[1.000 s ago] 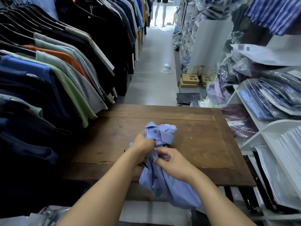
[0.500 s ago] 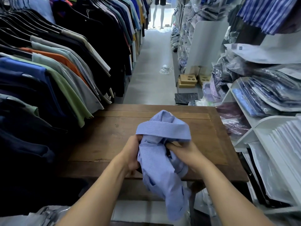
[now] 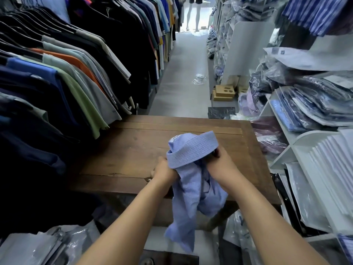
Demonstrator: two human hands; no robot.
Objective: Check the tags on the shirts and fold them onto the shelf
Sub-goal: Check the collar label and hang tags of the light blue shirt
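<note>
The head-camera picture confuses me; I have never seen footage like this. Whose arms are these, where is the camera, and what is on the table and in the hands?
There is no machine here. The arms belong to a person who wears one wide-angle camera on the head, so you look forward and down along them. The left hand and the right hand both grip a light blue shirt near its collar, above a wooden table. The rest of the shirt hangs past the table's near edge. A white label shows inside the collar, too small to read. A small dark tag shows beside the left hand. On the left hangs a rack of shirts. On the right stand white shelves holding bagged shirts.
</note>
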